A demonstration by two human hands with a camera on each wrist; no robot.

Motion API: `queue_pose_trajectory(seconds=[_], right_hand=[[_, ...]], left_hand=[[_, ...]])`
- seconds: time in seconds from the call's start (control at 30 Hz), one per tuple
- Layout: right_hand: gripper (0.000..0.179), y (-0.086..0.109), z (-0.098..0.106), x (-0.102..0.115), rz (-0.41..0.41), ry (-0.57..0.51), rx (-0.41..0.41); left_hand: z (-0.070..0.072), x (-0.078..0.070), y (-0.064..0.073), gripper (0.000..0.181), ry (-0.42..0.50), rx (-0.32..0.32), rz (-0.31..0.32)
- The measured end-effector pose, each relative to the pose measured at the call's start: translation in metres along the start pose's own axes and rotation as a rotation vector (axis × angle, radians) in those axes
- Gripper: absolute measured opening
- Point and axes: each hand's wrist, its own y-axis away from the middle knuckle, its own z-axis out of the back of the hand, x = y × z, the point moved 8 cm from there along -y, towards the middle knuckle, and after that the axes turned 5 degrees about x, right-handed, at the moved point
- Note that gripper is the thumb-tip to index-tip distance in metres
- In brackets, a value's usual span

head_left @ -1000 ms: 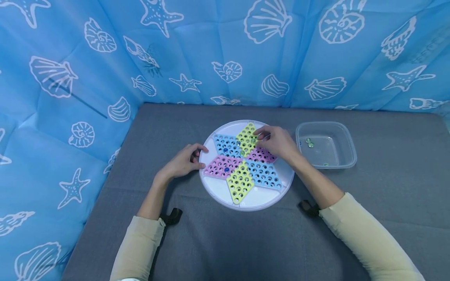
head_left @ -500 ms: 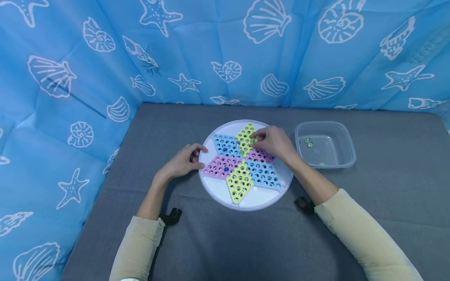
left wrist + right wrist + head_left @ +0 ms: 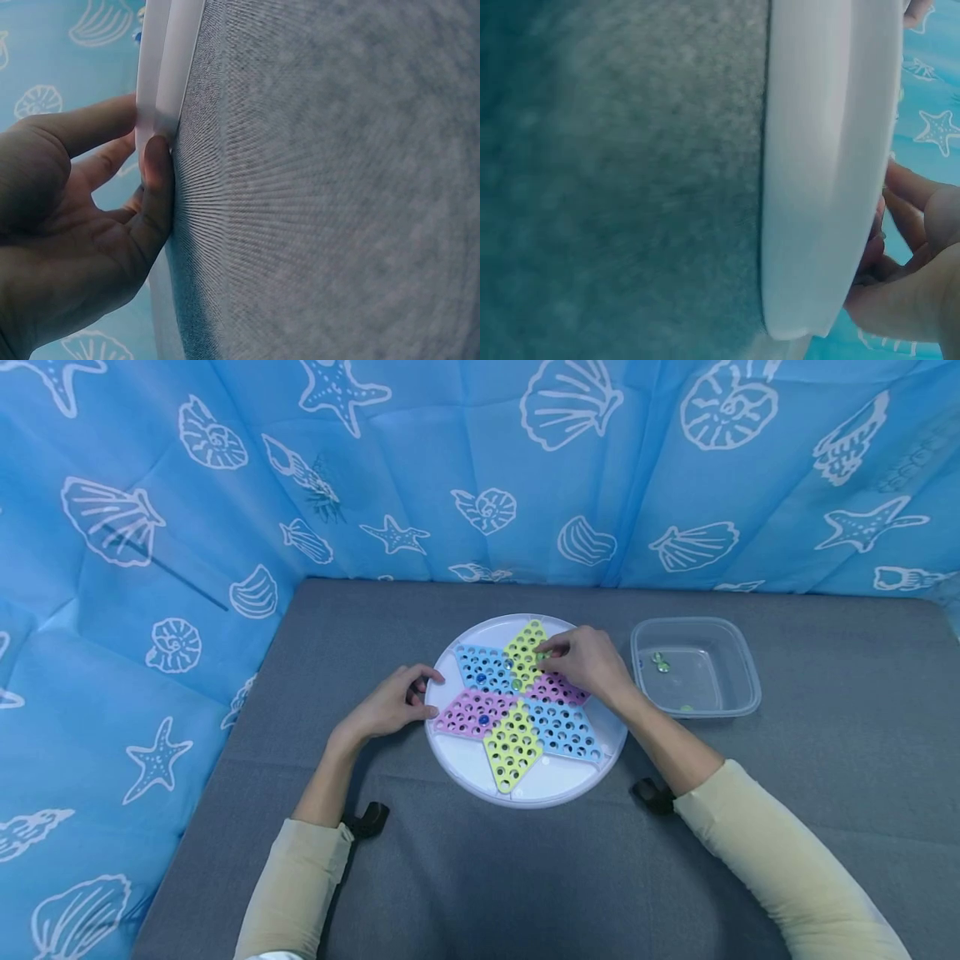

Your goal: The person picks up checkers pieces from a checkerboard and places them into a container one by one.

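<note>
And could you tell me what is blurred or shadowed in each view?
Head view: fairly even light, round white plastic board mostly clear, soft shadows on the grey cloth-covered table; left wrist view: left hand dim, table blurred toward the right; right wrist view: table blurred, darkest at left.

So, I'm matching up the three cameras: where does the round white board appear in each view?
Head: the board lies just right of and below centre.
Left wrist: its edge runs down from the top, left of centre.
Right wrist: a tall white band, right of centre.
Shared landmark: blue shell-print curtain.
</note>
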Motion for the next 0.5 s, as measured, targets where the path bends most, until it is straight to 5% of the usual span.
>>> queue_pose_trajectory(seconds=[0.5], right_hand=[[0.029, 0.013, 0.015, 0.011, 0.040, -0.125, -0.008]], left_hand=[[0.000, -0.001, 0.000, 0.043, 0.008, 0.012, -0.004]])
